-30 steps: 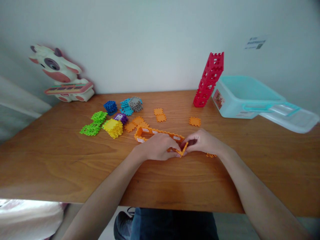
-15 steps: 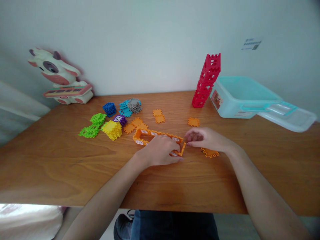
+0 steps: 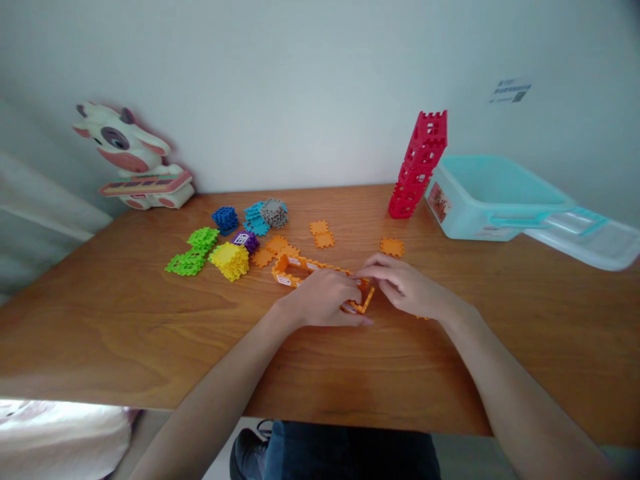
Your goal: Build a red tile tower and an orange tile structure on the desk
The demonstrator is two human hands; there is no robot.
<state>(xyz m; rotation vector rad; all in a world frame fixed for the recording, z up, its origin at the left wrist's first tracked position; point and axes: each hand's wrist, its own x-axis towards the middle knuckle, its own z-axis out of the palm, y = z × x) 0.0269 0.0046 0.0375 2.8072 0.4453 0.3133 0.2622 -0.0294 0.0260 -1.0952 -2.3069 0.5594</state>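
a: what are the fingers doing?
b: the left hand (image 3: 327, 298) looks closed on the near wall of the orange frame (image 3: 286, 281), thumb outside; the right hand (image 3: 407, 287) bends over the frame's right end, and i can't tell whether it pinches anything.
a: how to do that well?
b: i'd brace the wall lightly, line up the teeth at the angled end panel (image 3: 369, 300), then press straight.
a: and the counts, going outward?
b: one frame, on the counter (image 3: 305, 387), reaching from hand to hand. one orange sliver (image 3: 423, 317) by the right wrist, one lone tile (image 3: 393, 247), one tile pair (image 3: 323, 235), one tile cluster (image 3: 274, 247) i can't count. one yellow stack (image 3: 230, 260), one purple stack (image 3: 247, 241), one blue stack (image 3: 225, 220), one light blue stack (image 3: 255, 219), one grey stack (image 3: 275, 213). two green heaps (image 3: 203, 239), one red tower (image 3: 417, 167), one teal box (image 3: 477, 220), one cow toy (image 3: 127, 160).
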